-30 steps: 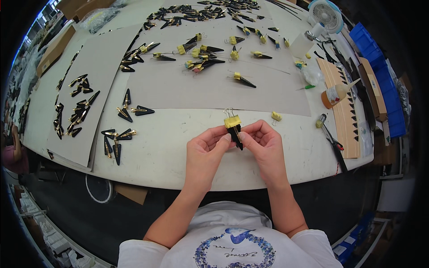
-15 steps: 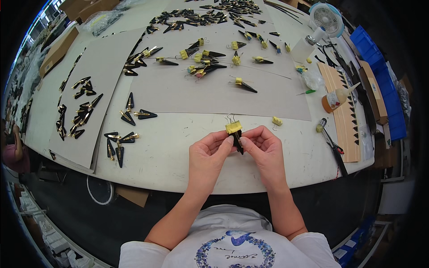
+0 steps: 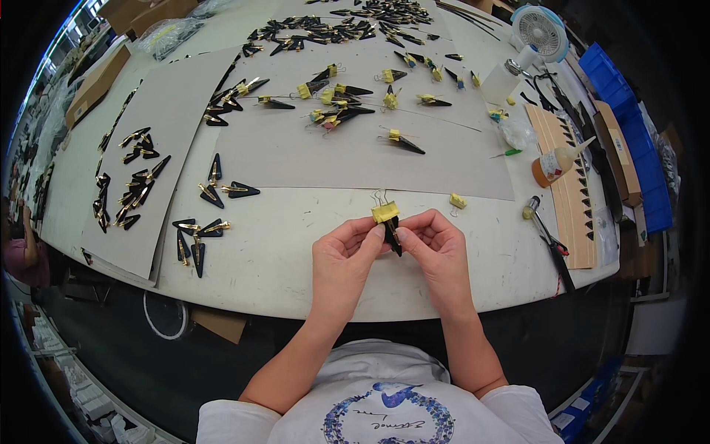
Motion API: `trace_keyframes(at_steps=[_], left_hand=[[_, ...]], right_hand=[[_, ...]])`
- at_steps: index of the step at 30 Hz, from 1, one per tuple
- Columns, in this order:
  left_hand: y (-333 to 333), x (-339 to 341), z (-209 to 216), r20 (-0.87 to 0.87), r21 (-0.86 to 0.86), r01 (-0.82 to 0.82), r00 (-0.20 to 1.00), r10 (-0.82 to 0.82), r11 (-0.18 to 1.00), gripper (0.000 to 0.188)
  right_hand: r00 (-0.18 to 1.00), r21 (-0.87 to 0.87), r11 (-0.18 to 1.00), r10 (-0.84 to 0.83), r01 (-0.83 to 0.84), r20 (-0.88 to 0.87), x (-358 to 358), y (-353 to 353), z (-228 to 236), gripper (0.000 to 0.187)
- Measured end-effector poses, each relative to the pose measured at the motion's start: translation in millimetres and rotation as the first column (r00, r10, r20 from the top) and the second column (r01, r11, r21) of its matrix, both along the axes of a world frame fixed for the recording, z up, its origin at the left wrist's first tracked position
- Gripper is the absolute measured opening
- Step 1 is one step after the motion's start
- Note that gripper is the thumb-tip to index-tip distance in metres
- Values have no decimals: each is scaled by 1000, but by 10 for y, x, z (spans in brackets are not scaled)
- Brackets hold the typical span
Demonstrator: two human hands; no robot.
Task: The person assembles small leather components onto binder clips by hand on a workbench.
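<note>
Close to the table's near edge, my left hand (image 3: 342,260) and my right hand (image 3: 438,257) pinch a small black pointed piece (image 3: 393,235) from both sides, thumbs toward me. Its tip points down toward my body. A yellow binder clip (image 3: 384,213) is clamped on its wide end, wire handles pointing away from me. My fingertips behind the piece are partly hidden. A loose yellow binder clip (image 3: 458,200) lies beyond my right hand. To the left of my hands are several black pointed pieces with gold metal clips (image 3: 198,250).
Grey boards (image 3: 318,159) carry several clamped pieces (image 3: 403,140) and a far pile of black pieces (image 3: 318,29). At right are an amber bottle (image 3: 548,169), pliers (image 3: 551,240), a strip board of black pieces (image 3: 566,200), a white fan (image 3: 539,33) and blue bins (image 3: 629,126).
The clamped piece has shifted very slightly in my fingers. Both hands keep the same grip, and the things on the table have not moved.
</note>
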State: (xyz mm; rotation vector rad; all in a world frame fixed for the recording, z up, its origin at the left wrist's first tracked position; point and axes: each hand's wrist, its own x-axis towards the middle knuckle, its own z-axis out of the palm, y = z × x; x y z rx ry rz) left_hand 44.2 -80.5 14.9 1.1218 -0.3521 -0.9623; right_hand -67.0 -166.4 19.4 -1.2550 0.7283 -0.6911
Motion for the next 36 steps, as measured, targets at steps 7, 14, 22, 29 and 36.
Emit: trace_keyframes(at_steps=[7,14,22,29,36], left_hand=[[13,-4,-8,-10,21,6,1000,-5,1000,25],[25,1,21,13,20,28,1000,-28,999,28],[18,-2,-16,9,-27,34,999,-33,999,30],[26,1,6,-7,-28,16,1000,-17,999,27],[13,-7,13,21,17,-8,1000,7,1000,24]], right_hand=[[1000,14,1000,-12,12,-1,10,14,30,8],[1000,-12,1000,-4,4,-9,22,4,41,8],[1000,-23,1000,2,-2,5,16,-6,34,9],[1000,-7,1000,1,-1,23,20,-2,27,9],[1000,-39,999,-13,14,12,18,40,19,9]])
